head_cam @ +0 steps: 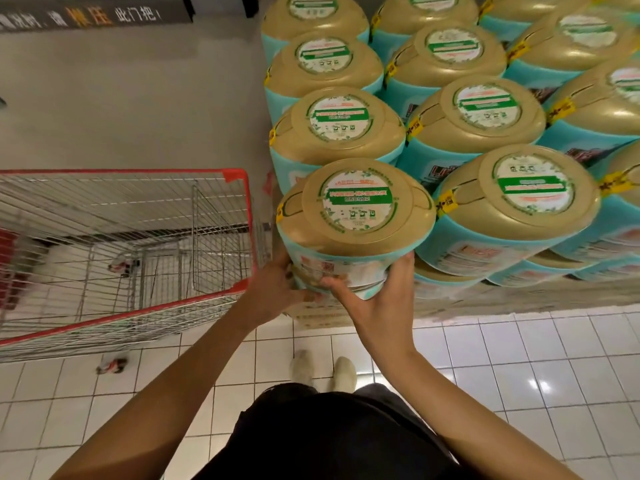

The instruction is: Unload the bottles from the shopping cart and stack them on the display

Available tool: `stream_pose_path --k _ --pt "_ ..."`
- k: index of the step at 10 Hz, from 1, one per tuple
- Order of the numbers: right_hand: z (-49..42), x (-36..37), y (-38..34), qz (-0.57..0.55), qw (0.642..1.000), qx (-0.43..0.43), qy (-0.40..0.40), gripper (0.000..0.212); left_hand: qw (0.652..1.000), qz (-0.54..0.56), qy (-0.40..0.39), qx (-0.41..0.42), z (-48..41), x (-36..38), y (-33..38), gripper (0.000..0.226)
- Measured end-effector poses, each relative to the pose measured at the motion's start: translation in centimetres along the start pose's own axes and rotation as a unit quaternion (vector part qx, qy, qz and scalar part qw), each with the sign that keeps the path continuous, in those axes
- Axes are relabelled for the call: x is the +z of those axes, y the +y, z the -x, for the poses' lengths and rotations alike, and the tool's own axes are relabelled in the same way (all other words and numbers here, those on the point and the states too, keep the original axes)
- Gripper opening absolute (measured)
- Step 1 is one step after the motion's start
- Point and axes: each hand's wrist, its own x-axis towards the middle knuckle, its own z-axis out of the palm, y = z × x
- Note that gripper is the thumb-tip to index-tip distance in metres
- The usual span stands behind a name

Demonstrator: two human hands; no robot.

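At display (519, 301) corner beside cart (251, 230): left hand (277, 289), right hand (377, 306) grip gold-lidded bottle (356, 209) at lower sides, fingers curled.

- Both bare arms reach forward and converge.
- Left hand (273, 289) grips the bottle (356, 216) low on its left side.
- Right hand (375, 306) cups its right side, thumb across the front, fingers (403, 268) pointing up.
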Motion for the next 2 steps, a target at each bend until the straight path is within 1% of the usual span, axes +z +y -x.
stream_pose_path --k 1,2 --pt "0.0 -0.2 0.0 -0.007 1.000 -0.010 0.003 0.084 0.999 -0.003 0.041 -0.027 0.4 0.4 0.0 0.102" --pt "1.1 -1.0 1.5 0.016 0.996 -0.075 0.037 0.078 0.997 0.034 0.063 0.004 1.5 1.3 0.4 0.105"
